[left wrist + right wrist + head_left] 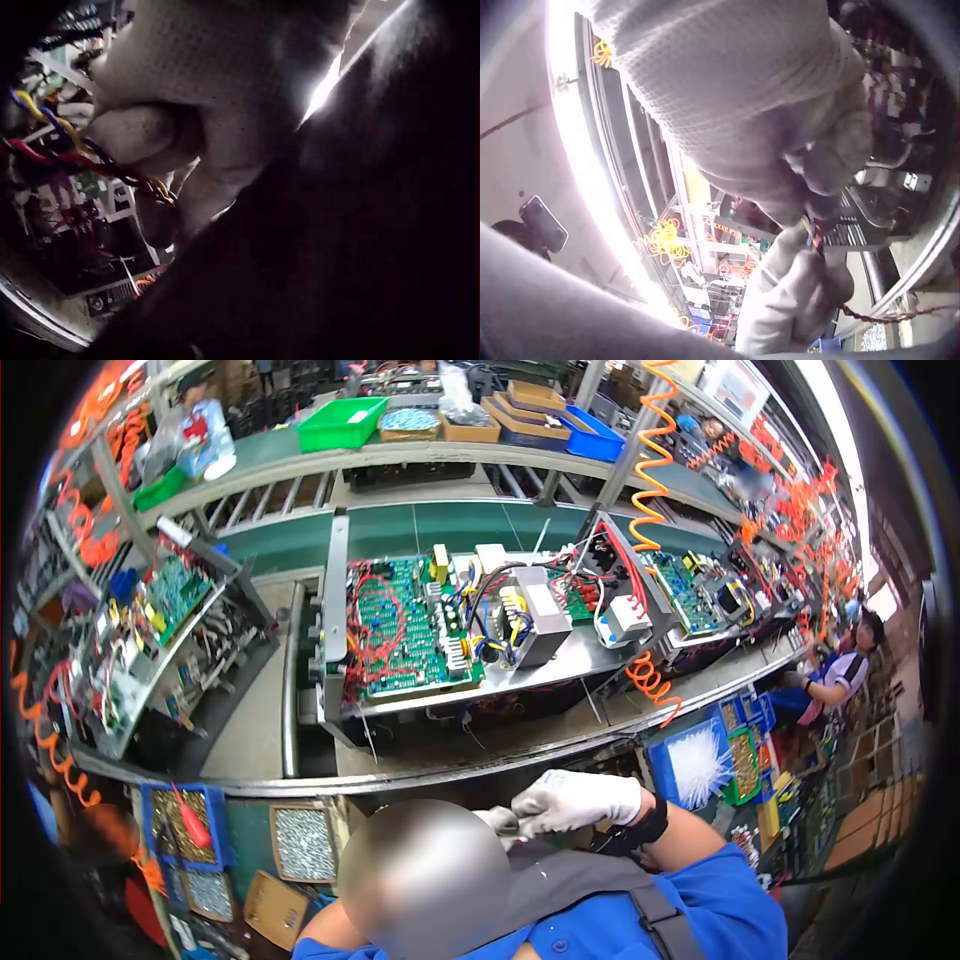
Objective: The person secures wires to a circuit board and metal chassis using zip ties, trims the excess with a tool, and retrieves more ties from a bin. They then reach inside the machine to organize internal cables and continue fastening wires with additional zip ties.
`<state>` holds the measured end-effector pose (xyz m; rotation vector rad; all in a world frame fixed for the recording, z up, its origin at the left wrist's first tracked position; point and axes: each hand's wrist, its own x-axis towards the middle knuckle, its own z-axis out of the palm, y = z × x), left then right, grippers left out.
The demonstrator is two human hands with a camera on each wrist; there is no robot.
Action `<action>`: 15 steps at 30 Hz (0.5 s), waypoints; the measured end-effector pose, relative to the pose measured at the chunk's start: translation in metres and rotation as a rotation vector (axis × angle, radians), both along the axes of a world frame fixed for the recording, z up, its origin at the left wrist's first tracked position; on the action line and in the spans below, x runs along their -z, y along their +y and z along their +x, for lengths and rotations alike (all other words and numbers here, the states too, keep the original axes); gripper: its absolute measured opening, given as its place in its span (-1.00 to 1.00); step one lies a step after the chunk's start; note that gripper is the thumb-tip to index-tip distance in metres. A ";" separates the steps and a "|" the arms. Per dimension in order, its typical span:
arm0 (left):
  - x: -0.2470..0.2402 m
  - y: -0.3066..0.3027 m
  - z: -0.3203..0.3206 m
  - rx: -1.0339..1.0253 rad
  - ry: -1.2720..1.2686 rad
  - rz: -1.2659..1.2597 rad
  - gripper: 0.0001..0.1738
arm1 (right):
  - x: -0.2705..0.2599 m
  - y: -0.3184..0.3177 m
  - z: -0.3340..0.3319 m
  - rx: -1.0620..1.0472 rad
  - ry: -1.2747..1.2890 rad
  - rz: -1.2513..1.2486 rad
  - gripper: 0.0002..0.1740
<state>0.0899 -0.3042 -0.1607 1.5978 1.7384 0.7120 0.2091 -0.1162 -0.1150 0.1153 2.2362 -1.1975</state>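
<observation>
Both my hands wear white knit gloves and meet close to my chest, below the bench edge. In the head view my right hand (575, 800) lies over my left hand (497, 821), which is mostly hidden behind my head. In the left wrist view my left hand (150, 142) has its fingers curled round a twisted wire bundle (142, 182) of yellow, blue and red strands. In the right wrist view my right hand (810, 172) pinches the same wire bundle (812, 236) from above, and my left hand (795, 300) grips it just below.
An open metal chassis with a green circuit board (410, 625) sits on the conveyor ahead, and another chassis (150, 630) is to its left. Screw bins (300, 842) and a blue bin of white ties (695, 765) hang below the bench. Orange coiled hose (650, 450) dangles at right, near another worker (840, 672).
</observation>
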 end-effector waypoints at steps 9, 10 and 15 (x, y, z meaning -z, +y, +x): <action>-0.037 0.073 -0.003 -0.296 0.156 0.066 -0.62 | 0.026 0.069 -0.016 0.419 0.008 -0.605 -0.73; -0.039 0.079 0.002 -0.301 0.176 0.032 -0.62 | 0.032 0.079 -0.018 0.367 0.013 -0.665 -0.74; -0.050 0.108 0.009 -0.079 0.471 -0.150 -0.70 | 0.049 0.112 -0.021 0.171 -0.042 -0.733 -0.84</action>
